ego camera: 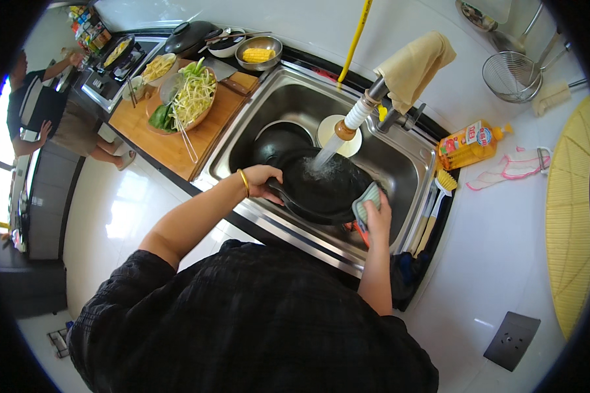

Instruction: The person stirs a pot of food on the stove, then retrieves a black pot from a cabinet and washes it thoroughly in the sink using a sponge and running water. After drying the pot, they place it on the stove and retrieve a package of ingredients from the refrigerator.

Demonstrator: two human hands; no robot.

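Note:
My left hand (264, 182) grips the side handle of a black pot (319, 191), which is tilted over the stainless steel sink (408, 172). Water from the faucet (356, 118) pours into the pot and splashes. On the pot's right rim, my right hand (377, 213) presses a folded pale green cloth (367, 200). Behind the pot, another black round vessel (282, 137) and a white bowl (341, 130) sit in the basin. Something red (361, 233) shows partly beneath the pot.
Left of the sink, a wooden cutting board (142, 125) bears a bowl of bean sprouts (196, 96) and a cleaver (233, 86). Corn (258, 55) lies in a steel bowl behind. A detergent bottle (469, 145) and brush (442, 184) flank the right. Another person (44, 103) stands near the stove.

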